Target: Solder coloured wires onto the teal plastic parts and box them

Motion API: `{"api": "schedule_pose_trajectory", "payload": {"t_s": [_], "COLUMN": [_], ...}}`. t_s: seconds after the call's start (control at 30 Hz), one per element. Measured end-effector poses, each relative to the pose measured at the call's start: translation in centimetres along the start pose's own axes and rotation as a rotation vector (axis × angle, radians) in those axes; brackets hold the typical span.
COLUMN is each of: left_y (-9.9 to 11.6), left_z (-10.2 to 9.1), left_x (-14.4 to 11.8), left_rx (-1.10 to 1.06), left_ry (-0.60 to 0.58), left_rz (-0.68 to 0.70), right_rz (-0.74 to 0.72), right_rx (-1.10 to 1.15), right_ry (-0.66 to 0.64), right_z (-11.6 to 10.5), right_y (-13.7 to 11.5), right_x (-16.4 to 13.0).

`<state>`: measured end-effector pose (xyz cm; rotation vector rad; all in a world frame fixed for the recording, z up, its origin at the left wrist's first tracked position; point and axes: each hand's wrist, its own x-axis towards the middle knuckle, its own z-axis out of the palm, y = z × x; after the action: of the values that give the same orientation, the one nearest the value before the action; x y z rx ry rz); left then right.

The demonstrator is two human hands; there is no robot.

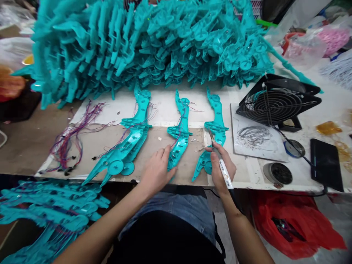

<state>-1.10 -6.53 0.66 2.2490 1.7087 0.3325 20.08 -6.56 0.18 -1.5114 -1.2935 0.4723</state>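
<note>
While the left hand (156, 168) lies flat, fingers spread and grasping nothing, its fingertips press the lower end of the middle teal plastic shell (180, 132), a long, curved, glossy moulding lying on the matt cardboard sheet (154, 146). The right hand (222, 167) is clenched around a soldering iron (222, 163), white-handled, its thin metal tip pointing at the right teal shell (216, 128). A third shell (129, 143) carries thin red and blue wires. Beyond them rises a heap of identical teal mouldings (148, 40). A small round tin (277, 173) holds something dark. A black wire-grilled fan (275, 104) stands to the right.
</note>
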Motion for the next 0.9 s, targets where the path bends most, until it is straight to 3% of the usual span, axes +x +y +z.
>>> {"api": "schedule_pose_trajectory", "payload": {"t_s": [0.17,0.4,0.53,0.73,0.9], "left_y": [-2.6,-0.7,-1.8,-6.7,-8.5], "left_z": [-1.6,-0.5,-3.2,-8.7,-9.0], "left_x": [0.6,2.7,0.8,-0.1,0.5], "left_rx": [0.115,-0.019,-0.104,-0.009,0.008], "left_ry": [0.008,0.056,0.121,0.183,0.164], "left_rz": [-0.047,-0.021,0.009,-0.104,-0.154], "right_rz": [-0.131,-0.283,-0.334,-0.377,-0.424], "right_rx": [-0.056,-0.170,-0.236,-0.285,-0.310], "right_ry": [-0.011,-0.061,-0.044,-0.064,-0.054], "right_z": [0.0,1.2,1.3,1.3,1.5], "right_y": [0.5,1.9,2.7,2.9,3.0], "right_x": [1.7,3.7,3.9,4.0,4.2]}}
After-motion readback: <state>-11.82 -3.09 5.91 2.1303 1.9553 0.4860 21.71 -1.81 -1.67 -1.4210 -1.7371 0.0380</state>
